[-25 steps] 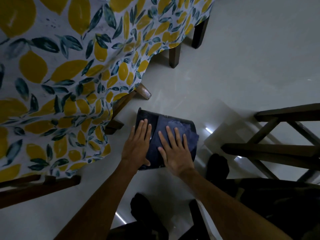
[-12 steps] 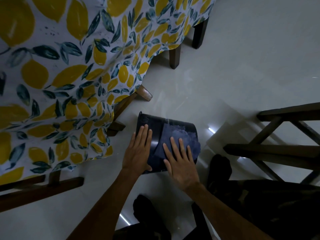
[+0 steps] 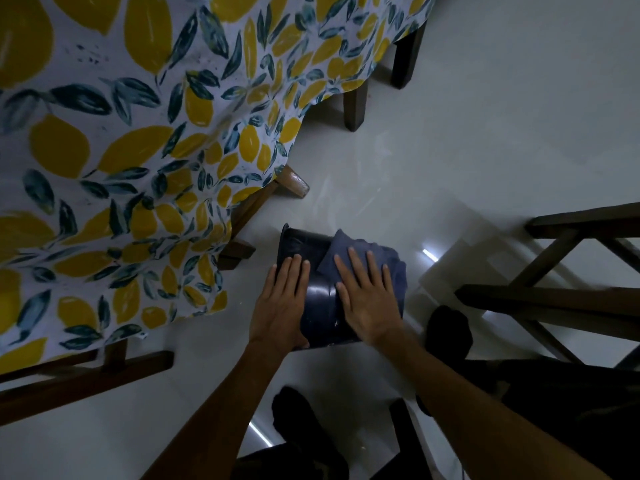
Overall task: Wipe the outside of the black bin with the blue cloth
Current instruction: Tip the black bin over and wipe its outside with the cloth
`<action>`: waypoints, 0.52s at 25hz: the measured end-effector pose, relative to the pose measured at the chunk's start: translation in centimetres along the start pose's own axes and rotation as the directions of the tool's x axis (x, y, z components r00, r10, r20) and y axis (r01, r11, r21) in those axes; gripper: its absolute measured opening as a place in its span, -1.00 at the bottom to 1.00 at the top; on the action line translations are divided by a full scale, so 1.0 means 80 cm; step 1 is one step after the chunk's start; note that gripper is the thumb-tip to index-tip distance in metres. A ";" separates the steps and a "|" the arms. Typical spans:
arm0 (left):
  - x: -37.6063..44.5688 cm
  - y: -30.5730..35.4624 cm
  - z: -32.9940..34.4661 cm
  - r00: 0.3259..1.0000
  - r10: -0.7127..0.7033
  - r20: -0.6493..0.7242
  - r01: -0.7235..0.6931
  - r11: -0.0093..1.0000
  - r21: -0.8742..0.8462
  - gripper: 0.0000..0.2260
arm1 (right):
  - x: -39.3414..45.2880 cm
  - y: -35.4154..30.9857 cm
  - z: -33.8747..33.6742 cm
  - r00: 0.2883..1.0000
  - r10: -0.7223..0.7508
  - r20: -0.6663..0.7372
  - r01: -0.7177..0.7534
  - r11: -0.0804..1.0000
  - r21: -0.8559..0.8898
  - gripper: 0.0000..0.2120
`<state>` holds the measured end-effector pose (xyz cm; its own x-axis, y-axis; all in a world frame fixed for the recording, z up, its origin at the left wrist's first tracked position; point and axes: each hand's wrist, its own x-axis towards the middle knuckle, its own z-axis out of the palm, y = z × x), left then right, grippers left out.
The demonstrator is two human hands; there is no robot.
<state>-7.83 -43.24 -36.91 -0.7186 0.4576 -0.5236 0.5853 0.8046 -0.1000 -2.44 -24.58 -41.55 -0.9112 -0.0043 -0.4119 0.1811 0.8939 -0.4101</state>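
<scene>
The black bin [image 3: 320, 303] lies on its side on the pale floor, its rim toward the table. My left hand [image 3: 282, 303] rests flat on the bin's left side, fingers together, steadying it. The blue cloth [image 3: 346, 249] is spread over the bin's upper right part. My right hand [image 3: 369, 299] presses flat on the cloth with fingers spread. Part of the cloth hangs over the bin's right edge.
A table with a lemon-print tablecloth [image 3: 121, 150] stands at the left, its dark wooden legs [image 3: 355, 102] behind the bin. A wooden chair frame [image 3: 554, 299] is close at the right. Another wooden rail [image 3: 79, 379] lies low at the left. My dark-socked feet [image 3: 448, 329] are below the bin.
My right hand slid the cloth back along the bin toward me, then up again toward the rim end. The left hand stayed on the bin's left side.
</scene>
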 end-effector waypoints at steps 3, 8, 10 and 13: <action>-0.005 0.002 0.008 1.000 0.009 -0.015 -0.009 1.000 0.007 0.41 | -0.067 -0.011 0.029 0.995 -0.075 -0.058 0.071 0.995 -0.071 -0.45; -0.011 0.006 0.015 1.000 -0.009 0.008 0.009 1.000 0.008 0.42 | 0.004 -0.003 0.008 0.992 -0.127 0.000 0.127 0.991 -0.040 -0.45; -0.014 0.008 0.015 0.999 -0.024 0.022 0.024 1.000 0.007 0.43 | 0.057 0.002 -0.002 0.997 -0.030 0.065 0.026 0.997 0.068 -0.46; -0.011 0.011 0.009 0.999 -0.042 0.021 0.042 0.999 0.016 0.43 | 0.121 0.016 -0.016 0.979 0.147 0.143 -0.169 0.972 0.163 -0.52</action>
<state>-6.42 -43.16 -37.14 -0.7345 0.4155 -0.5365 0.5609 0.8168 -0.1353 -11.48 -22.91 -45.05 -0.8124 0.0627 -0.5798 0.3908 0.7964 -0.4615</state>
